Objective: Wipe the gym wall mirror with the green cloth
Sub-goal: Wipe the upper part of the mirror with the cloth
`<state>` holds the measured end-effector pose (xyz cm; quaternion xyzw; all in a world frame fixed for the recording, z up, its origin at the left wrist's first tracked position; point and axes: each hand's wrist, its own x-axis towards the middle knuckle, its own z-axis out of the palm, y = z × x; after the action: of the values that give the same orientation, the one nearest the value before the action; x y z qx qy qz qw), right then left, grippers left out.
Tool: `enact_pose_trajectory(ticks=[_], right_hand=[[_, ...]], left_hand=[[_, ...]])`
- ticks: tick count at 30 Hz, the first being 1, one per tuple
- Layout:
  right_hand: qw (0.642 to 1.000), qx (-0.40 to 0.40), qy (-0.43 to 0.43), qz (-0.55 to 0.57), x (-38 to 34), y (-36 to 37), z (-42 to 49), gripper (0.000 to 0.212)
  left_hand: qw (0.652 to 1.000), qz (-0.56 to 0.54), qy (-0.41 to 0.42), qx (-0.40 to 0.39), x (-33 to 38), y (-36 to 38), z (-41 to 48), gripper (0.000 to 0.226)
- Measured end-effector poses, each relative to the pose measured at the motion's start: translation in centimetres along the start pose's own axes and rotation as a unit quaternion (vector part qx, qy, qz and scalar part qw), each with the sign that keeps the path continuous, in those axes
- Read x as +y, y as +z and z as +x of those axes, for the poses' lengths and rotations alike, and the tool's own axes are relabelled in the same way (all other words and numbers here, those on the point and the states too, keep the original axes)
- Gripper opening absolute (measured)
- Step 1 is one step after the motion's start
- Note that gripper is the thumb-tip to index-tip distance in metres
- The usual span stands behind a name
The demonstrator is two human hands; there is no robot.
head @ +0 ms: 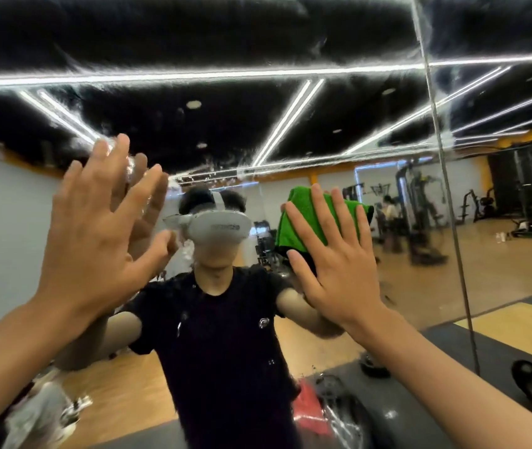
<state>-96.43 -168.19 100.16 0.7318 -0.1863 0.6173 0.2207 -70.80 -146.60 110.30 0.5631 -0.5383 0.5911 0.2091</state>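
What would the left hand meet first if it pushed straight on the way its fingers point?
Most likely the streaky glass wall mirror: the left hand is open, its fingertips almost meeting their reflection, nothing between. Exact gap unclear.

green cloth (302, 218) half hidden under right hand (336, 264), mirror (193, 37) edges cropped

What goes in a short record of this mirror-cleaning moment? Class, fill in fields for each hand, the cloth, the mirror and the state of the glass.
left hand: open, fingers spread, fingertips at the glass, holding nothing
right hand: flat, straight fingers pressing the cloth to the glass
green cloth: bunched under the right hand's fingers
mirror: two panels, vertical seam at right
glass state: wet streaks low down, smears near the top
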Motion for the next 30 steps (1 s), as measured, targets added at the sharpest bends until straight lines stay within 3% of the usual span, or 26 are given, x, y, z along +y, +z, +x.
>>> enact_pose_trajectory(ticks=[3,6,11,15,17,20,23,26,28,30], right_hand=[[1.000,0.002,0.030,-0.001,-0.6,0.1,-0.4,0.064],[0.998,0.008,0.058,-0.005,-1.1,0.3,-0.8,0.064],[0.999,-0.022,-0.018,-0.028,3.3,-0.6,-0.4,0.066],[0.974,0.029,0.226,0.017,6.8,-1.3,3.8,0.066],[0.957,0.055,0.284,0.013,4.4,-1.1,6.7,0.067],[0.981,0.057,0.188,0.002,-2.6,-0.3,9.1,0.063],[0.999,0.014,-0.028,0.010,-9.0,0.3,8.4,0.062],[0.982,-0.020,-0.190,-0.003,-7.0,0.1,7.4,0.062],[0.989,-0.005,-0.145,-0.011,-2.4,-0.4,7.3,0.063],[1.000,0.017,0.010,-0.010,2.1,-1.1,7.5,0.065]], left_hand=[[0.996,0.053,-0.020,-0.064,-3.0,1.8,-3.5,0.097],[0.998,0.055,-0.014,-0.031,-2.0,1.0,-5.5,0.089],[0.997,0.076,-0.005,-0.023,0.6,-1.6,-5.3,0.088],[0.995,0.097,-0.012,-0.018,1.1,-1.9,-5.4,0.087],[0.995,0.102,-0.012,-0.017,1.2,-2.1,-5.4,0.087],[0.994,0.110,-0.009,-0.012,1.0,-1.8,-5.6,0.087],[0.994,0.110,-0.005,-0.011,1.0,-1.7,-5.6,0.087],[0.993,0.118,-0.003,0.002,1.6,-2.4,-5.6,0.084],[0.992,0.122,-0.007,0.010,2.1,-2.8,-5.4,0.082],[0.992,0.124,-0.013,0.005,2.2,-2.9,-5.3,0.081]])
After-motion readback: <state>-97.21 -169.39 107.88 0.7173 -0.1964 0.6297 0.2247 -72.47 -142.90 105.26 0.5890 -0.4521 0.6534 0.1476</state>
